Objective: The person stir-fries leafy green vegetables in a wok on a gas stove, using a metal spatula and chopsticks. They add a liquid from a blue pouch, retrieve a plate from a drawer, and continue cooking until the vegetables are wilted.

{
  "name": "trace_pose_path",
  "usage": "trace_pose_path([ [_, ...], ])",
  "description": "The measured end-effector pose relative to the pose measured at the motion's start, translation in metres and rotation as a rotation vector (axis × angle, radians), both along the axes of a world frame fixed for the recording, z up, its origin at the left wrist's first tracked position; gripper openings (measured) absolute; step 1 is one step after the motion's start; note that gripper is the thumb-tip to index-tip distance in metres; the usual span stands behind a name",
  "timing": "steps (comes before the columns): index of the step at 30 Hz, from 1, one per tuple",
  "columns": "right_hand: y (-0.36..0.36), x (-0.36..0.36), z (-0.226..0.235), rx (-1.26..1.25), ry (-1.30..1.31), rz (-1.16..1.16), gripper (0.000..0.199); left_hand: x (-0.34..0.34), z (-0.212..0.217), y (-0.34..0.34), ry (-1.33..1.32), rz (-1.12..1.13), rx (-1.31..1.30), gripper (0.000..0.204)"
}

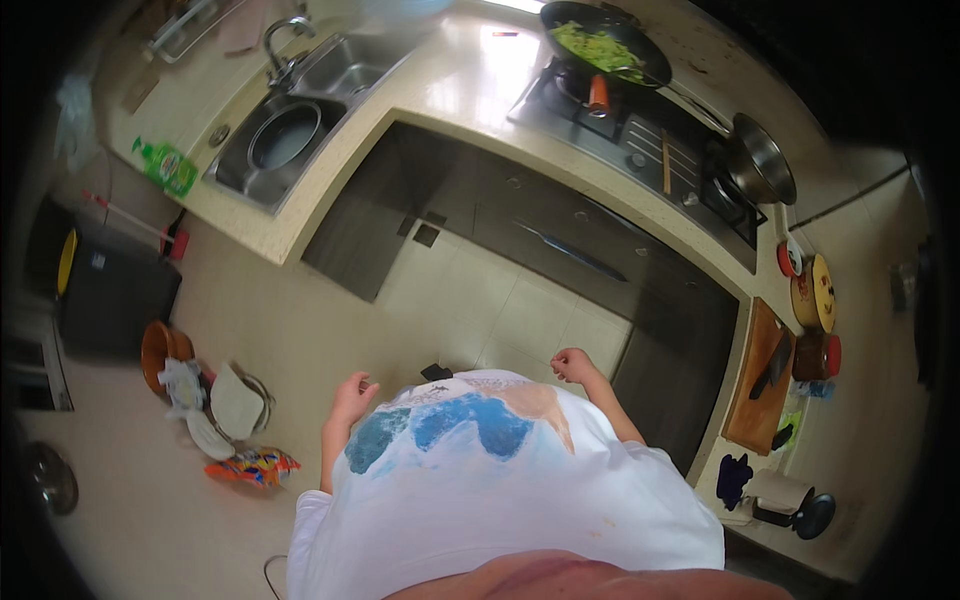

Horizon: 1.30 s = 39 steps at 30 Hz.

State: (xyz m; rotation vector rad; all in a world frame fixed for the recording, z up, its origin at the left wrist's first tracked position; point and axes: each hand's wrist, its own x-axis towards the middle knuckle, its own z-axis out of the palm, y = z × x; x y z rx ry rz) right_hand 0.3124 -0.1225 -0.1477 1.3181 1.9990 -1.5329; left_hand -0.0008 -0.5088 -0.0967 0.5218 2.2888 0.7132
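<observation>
My left hand (352, 396) hangs beside my white shirt, its fingers loosely apart, with nothing in it. On the other side my right hand (570, 365) is held low with the fingers curled in, and no object shows in them. Both hands are over the floor, well short of the counter, and touch nothing. Beyond them, at the far right, a dark wok (640, 50) with an orange-red handle stands on the gas stove (600, 125). Chopped green vegetables (590, 48) lie in it, and a long metal utensil rests across its rim.
A steel pan (758, 160) and a chopstick-like stick (666, 160) are on the stove. The sink (262, 190) holds a round pot (285, 135); a green soap bottle (168, 168) stands beside it. Rightward lie a cutting board (752, 400) and a cleaver (772, 368). A bin (120, 290) stands left.
</observation>
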Motion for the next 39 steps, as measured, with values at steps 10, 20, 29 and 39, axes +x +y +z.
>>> trace_pose_path([
  [10,0.054,0.020,0.036,-0.011,0.063,-0.395,0.015,-0.080,0.034,0.161,-0.051,-0.326,0.089,0.041],
  [20,0.176,-0.037,0.153,0.352,0.272,-0.545,0.015,-0.162,0.098,0.375,-0.442,-0.420,0.478,0.035],
  [29,0.289,-0.106,0.313,1.108,0.536,-0.373,0.022,-0.128,0.198,0.521,-1.129,-0.483,0.690,0.042],
  [39,0.420,-0.122,0.340,1.258,0.179,-0.064,0.034,-0.053,0.228,0.608,-1.432,-0.113,0.647,0.025],
])
